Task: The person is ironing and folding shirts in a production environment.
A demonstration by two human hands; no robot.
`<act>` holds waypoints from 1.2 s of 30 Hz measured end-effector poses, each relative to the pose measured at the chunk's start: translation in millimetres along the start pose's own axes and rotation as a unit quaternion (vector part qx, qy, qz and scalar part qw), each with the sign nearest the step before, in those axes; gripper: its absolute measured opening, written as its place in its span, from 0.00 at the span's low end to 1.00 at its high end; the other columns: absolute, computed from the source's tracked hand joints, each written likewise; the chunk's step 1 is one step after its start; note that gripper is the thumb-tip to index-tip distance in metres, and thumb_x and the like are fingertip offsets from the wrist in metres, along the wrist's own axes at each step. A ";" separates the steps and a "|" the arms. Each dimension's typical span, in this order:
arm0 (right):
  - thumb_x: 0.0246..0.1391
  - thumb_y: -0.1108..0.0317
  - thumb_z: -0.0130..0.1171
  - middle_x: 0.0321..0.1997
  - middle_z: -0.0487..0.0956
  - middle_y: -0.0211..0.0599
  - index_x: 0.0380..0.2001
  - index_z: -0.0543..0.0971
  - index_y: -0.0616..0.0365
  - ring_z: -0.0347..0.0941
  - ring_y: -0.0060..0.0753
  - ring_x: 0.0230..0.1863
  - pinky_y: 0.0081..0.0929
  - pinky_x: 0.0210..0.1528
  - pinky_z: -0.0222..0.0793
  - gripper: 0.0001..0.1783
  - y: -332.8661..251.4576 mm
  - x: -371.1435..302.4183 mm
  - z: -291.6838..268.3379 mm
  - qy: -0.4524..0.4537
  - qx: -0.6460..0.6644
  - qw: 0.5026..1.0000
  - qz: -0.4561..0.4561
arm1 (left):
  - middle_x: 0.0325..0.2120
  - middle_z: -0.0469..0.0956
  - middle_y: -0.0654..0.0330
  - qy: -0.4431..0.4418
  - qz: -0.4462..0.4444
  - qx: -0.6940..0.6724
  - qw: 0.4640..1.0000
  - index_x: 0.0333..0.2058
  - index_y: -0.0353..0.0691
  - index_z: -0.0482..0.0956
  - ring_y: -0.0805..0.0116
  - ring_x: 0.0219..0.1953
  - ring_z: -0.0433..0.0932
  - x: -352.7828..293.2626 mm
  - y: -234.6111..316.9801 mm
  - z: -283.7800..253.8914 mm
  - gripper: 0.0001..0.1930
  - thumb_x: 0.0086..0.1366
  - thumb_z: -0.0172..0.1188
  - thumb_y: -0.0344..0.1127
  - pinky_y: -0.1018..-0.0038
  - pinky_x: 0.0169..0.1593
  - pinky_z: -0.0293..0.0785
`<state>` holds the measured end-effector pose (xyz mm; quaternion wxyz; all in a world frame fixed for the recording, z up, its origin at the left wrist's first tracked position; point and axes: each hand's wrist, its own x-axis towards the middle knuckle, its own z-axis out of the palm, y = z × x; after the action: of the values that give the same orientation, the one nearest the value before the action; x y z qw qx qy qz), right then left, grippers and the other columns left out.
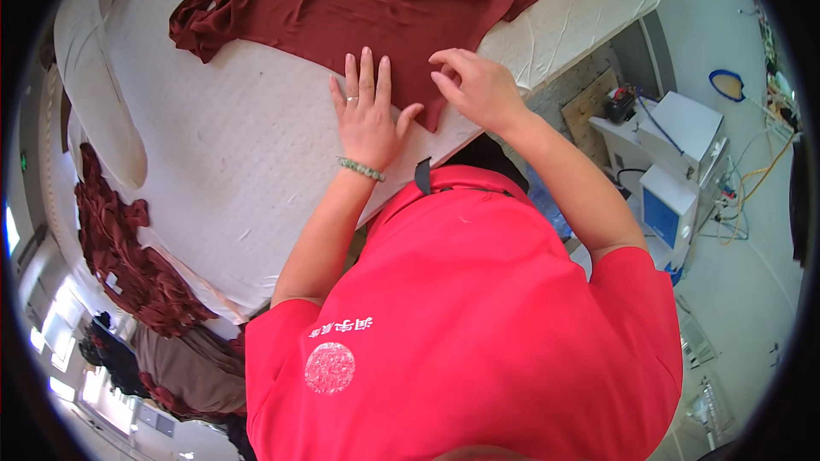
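A dark red knit garment [359, 8] lies spread on a white padded table, its narrow lower corner pointing toward me. My left hand [369, 115] is laid flat at the garment's near edge, fingers stretched and thumb out to the side. It wears a ring, with a green bead bracelet at the wrist. Over the right edge of that corner, my right hand [480, 90] is curled, its thumb and forefinger tips a little apart. No cloth shows between them. Whether these fingertips touch the garment I cannot tell.
The white table [231, 154] reaches its near edge at my waist. A long pale padded board [98, 85] stands at its left. Crumpled dark red garments [128, 248] hang over the left edge beside brown cloth [192, 367]. On the right stands a white machine [675, 141] with cables.
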<state>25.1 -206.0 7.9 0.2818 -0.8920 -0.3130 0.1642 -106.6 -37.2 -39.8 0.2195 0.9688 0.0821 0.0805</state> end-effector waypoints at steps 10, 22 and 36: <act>0.58 0.52 0.63 0.50 0.80 0.53 0.56 0.73 0.62 0.76 0.56 0.53 0.46 0.56 0.71 0.30 190.7 190.5 -184.8 0.258 -0.379 0.876 -0.145 | 0.72 0.56 0.50 -0.043 -0.097 -0.006 0.994 0.69 0.38 0.63 0.49 0.75 0.51 -25.0 45.3 9.4 0.42 0.63 0.63 0.54 0.47 0.75 0.41; 0.60 0.41 0.61 0.47 0.84 0.47 0.59 0.76 0.53 0.79 0.57 0.51 0.46 0.50 0.74 0.33 271.6 270.4 -270.2 -0.003 -0.332 0.943 0.010 | 0.69 0.65 0.53 0.042 -0.200 0.060 0.977 0.63 0.41 0.73 0.50 0.71 0.61 -46.7 92.4 23.8 0.29 0.66 0.63 0.43 0.53 0.72 0.55; 0.57 0.57 0.70 0.28 0.78 0.29 0.54 0.77 0.59 0.68 0.15 0.20 0.18 0.21 0.62 0.26 8.5 56.4 -120.0 -0.084 0.159 0.980 0.087 | 0.32 0.85 0.59 0.236 -0.359 -0.161 0.888 0.44 0.40 0.85 0.66 0.32 0.82 39.1 -144.3 -59.3 0.19 0.61 0.69 0.49 0.72 0.40 0.78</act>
<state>127.6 -222.8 90.7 0.3772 -0.8429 -0.2266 0.3096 -97.7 123.3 -45.6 0.3603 0.7770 0.4600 0.2344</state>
